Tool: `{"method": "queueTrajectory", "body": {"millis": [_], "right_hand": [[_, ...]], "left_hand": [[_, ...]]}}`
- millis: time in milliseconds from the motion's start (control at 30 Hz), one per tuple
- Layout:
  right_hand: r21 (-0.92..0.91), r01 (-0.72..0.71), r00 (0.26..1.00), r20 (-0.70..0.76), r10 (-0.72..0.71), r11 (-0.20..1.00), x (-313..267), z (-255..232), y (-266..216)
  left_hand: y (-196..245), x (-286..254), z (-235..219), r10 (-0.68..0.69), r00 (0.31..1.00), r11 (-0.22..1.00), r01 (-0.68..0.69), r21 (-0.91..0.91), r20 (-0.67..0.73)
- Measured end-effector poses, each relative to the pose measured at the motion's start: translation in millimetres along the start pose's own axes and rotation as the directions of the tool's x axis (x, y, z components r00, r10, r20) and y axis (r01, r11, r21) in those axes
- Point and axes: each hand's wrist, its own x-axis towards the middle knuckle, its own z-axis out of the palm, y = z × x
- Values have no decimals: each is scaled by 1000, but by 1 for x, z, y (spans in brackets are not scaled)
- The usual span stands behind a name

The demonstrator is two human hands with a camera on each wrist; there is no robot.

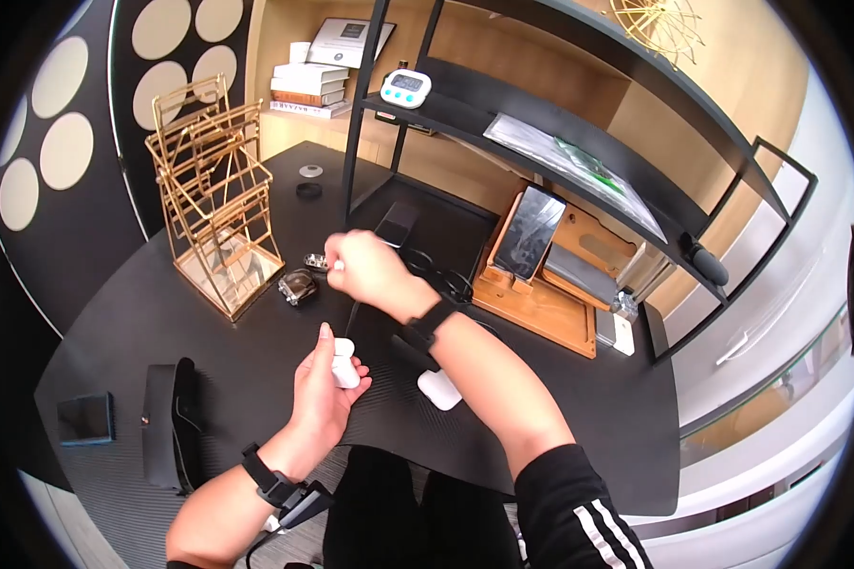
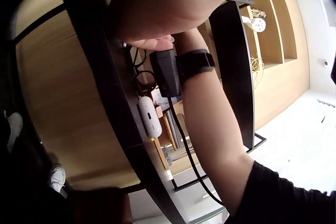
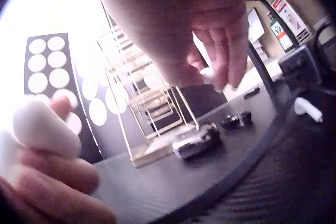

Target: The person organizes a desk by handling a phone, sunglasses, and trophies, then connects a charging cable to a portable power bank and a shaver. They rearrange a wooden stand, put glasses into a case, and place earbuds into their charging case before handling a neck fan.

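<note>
The left hand [image 1: 319, 396] grips a white case [image 1: 345, 372] near the desk edge [image 1: 399, 446]; farther in, the right hand [image 1: 375, 273] pinches an earbud [image 3: 208, 73].

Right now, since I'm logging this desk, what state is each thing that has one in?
Left hand: holding a white case
White case: held; lid position unclear
Right hand: pinching a small white piece
Second white case: on the desk, looks closed
Phone on wooden stand: propped tilted, screen looks unlit
Digital clock: standing, digits unreadable
Gold frame: upright
Books: stacked flat
Blue-edged device: lying flat
Black case: whether open, unclear
</note>
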Motion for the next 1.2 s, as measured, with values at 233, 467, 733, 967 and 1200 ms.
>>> {"method": "queueTrajectory", "body": {"millis": [233, 467, 733, 967, 1200], "right_hand": [[847, -392, 913, 312, 263, 358, -58, -80, -41], [832, -495, 859, 427, 282, 250, -109, -86, -32], [828, -489, 871, 444, 212, 275, -117, -76, -27], [851, -428, 901, 374, 220, 304, -121, -68, -38], [871, -421, 907, 399, 134, 255, -126, -69, -47]], "left_hand": [[-12, -2, -3, -76, 988, 994, 86, -72, 132], [-18, -8, -3, -47, 961, 999, 49, -2, 273], [-28, -11, -2, 36, 941, 993, -73, 98, 337], [-26, -11, -1, 14, 937, 993, -55, 108, 350], [-29, -8, -7, 41, 915, 991, -88, 100, 401]]}}
